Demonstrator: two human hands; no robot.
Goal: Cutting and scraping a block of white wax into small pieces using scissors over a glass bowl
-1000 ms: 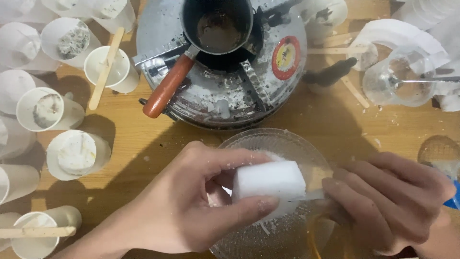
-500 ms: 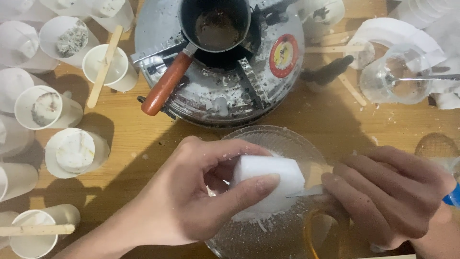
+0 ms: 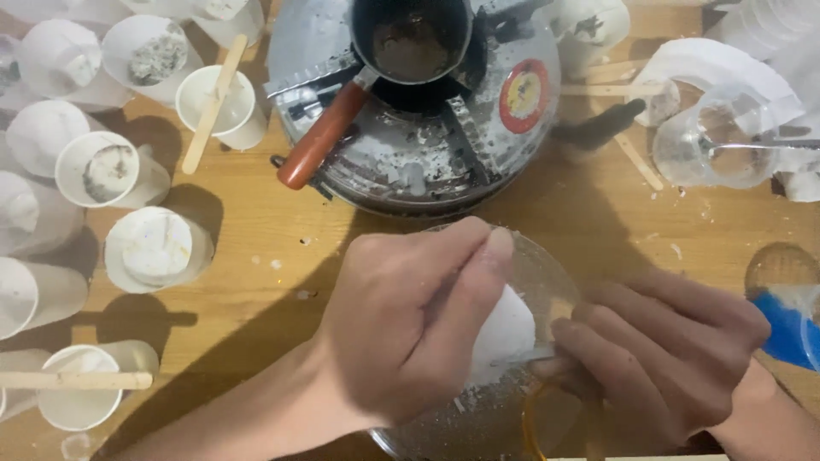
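Two hands over a glass bowl [image 3: 547, 273]: left hand [image 3: 410, 324] gripping a white block [image 3: 506, 333], right hand [image 3: 666, 358] pinching a thin blade [image 3: 528, 357] against it.

We saw only two bare hands and the forearms behind them. The left hand [image 3: 410, 324] wore no glove, ring or band, and the forearm that ran from it to the lower left edge was uncovered, with no sleeve in sight. The right hand [image 3: 675, 358] was bare as well, its fingers long and slim with short, unpainted nails, and its wrist showed no watch or strap before it left the picture at the lower right corner. We could not tell what was worn further up either arm.
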